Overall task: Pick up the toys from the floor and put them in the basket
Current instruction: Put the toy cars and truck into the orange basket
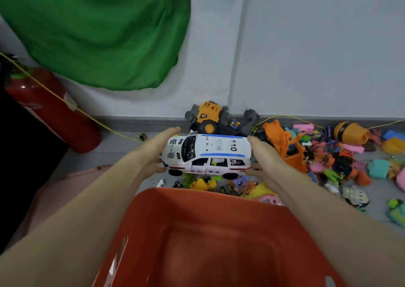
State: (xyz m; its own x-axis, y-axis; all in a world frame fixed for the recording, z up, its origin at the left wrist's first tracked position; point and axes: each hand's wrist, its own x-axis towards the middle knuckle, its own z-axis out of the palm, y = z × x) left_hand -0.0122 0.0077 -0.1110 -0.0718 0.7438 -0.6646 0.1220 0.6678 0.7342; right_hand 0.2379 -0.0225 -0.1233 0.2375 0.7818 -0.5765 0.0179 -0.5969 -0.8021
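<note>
A white toy police car (209,154) with blue roof stripes and "110" on its roof is held level in the air between both hands. My left hand (156,148) grips its front end and my right hand (262,157) grips its rear. It hangs just beyond the far rim of the orange-red basket (197,201), which fills the bottom of the view with nothing inside. Many small colourful toys (328,157) lie on the floor to the right and under the car.
A yellow and grey toy truck (208,117) stands by the skirting behind the car. A red fire extinguisher (54,109) leans at the left wall under a green cloth (98,30). A yellow cord (105,125) runs along the floor.
</note>
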